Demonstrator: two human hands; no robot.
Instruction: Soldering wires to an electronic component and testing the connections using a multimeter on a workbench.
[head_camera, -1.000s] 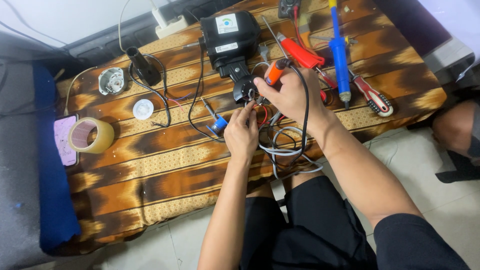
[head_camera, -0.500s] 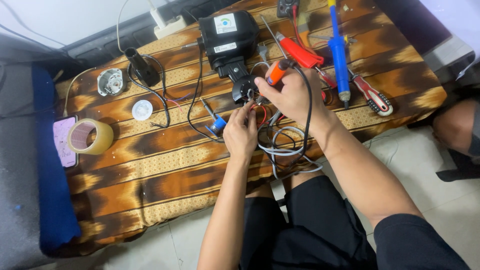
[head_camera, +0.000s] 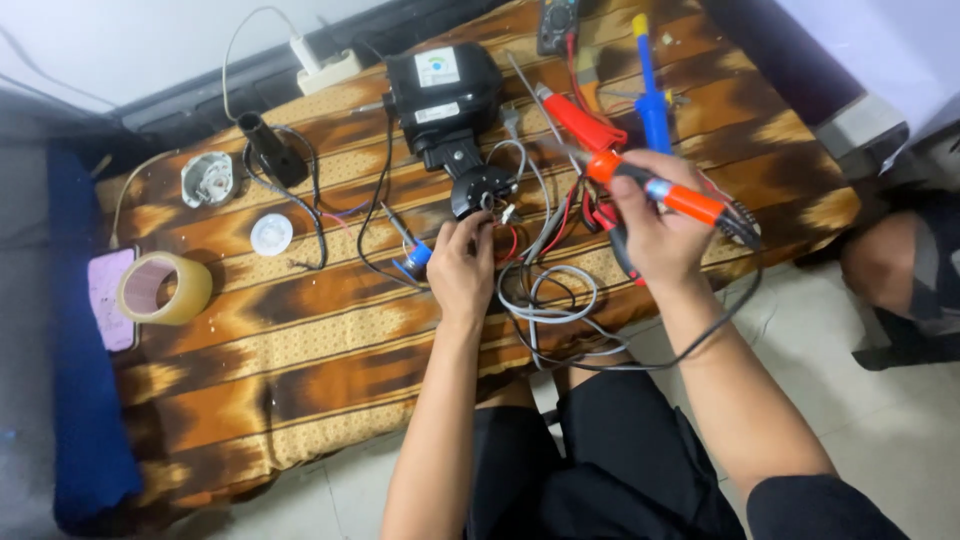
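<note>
With the left hand (head_camera: 462, 268) pinching thin wires (head_camera: 505, 228) at the black motor (head_camera: 480, 190) mid-table and the right hand (head_camera: 655, 228) closed around an orange soldering iron (head_camera: 655, 187), the tip could graze fingers (head_camera: 470, 225) or melt the loose cables (head_camera: 555, 300) just below.

The right hand (head_camera: 655, 235) has moved away from the wires (head_camera: 545, 215), to the right and a little up; the orange soldering iron (head_camera: 655, 188) it grips now lies across the fingers, tip clear of the black device (head_camera: 445, 95); the left hand (head_camera: 462, 265) has shifted only slightly.
</note>
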